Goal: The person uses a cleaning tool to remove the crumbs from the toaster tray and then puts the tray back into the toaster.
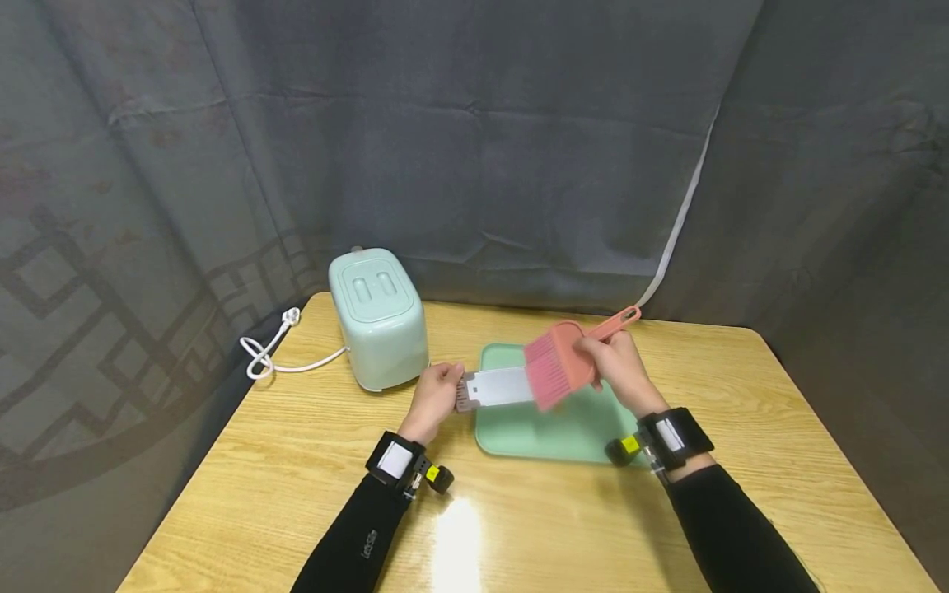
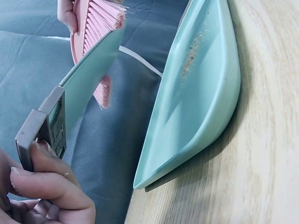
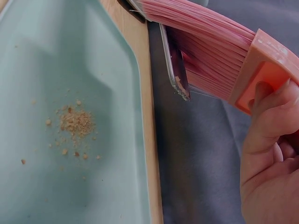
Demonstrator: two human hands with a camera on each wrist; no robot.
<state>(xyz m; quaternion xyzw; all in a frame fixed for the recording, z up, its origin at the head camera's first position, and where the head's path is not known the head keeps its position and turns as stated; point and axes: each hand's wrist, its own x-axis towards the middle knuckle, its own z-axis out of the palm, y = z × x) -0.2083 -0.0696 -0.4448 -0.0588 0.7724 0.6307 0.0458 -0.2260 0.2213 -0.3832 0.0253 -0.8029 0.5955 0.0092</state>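
My left hand [image 1: 433,401] pinches the grey end of a flat metal crumb tray [image 1: 500,385], held above a mint-green serving tray [image 1: 544,449]. In the left wrist view, the fingers [image 2: 60,186] curl at that grey end. My right hand [image 1: 619,366] grips a pink brush [image 1: 567,362] by its handle base. The pink bristles [image 3: 205,42] lie across the crumb tray's far end, where some crumbs [image 3: 180,86] cling to its edge. Below, a small pile of brown crumbs [image 3: 77,123] is scattered on the serving tray.
A mint-green toaster [image 1: 378,321] stands at the back left of the wooden table [image 1: 296,486]. Its white cord and plug [image 1: 263,358] trail over the left edge. A grey curtain [image 1: 474,165] hangs behind the table.
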